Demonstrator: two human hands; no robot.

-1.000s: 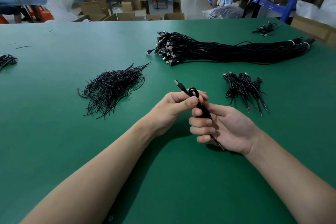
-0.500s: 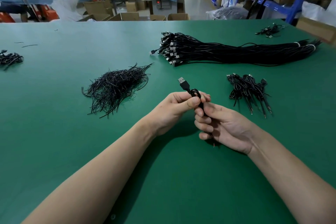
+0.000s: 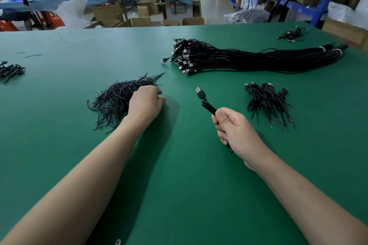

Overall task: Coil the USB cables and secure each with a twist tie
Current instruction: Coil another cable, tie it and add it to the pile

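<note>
Since a second ago the left hand [image 3: 146, 101] has let go of the coiled cable [image 3: 208, 106] and moved across to the pile of twist ties [image 3: 113, 98], where it now rests at the pile's near edge. Its fingers curl down into the black strands. Whether they have already pinched a tie cannot be told from this angle.

That leaves the right hand [image 3: 237, 133] alone in charge of the coil, held above the tabletop [image 3: 179, 185]. Its fingers [image 3: 221, 131] are wrapped round the coil's lower part, and the USB plug [image 3: 200, 92] sticks up and out beyond the thumb.

The main risk is that the loops above the fist spring loose, since nothing binds them yet and only one hand restrains them. A slackened grip would let the plug end unwind.

At the pile, the ties lie tangled, so a pull could drag out several at once or scatter them. The finished bundles [image 3: 266, 103] lie well apart to the right and seem safe.
</note>
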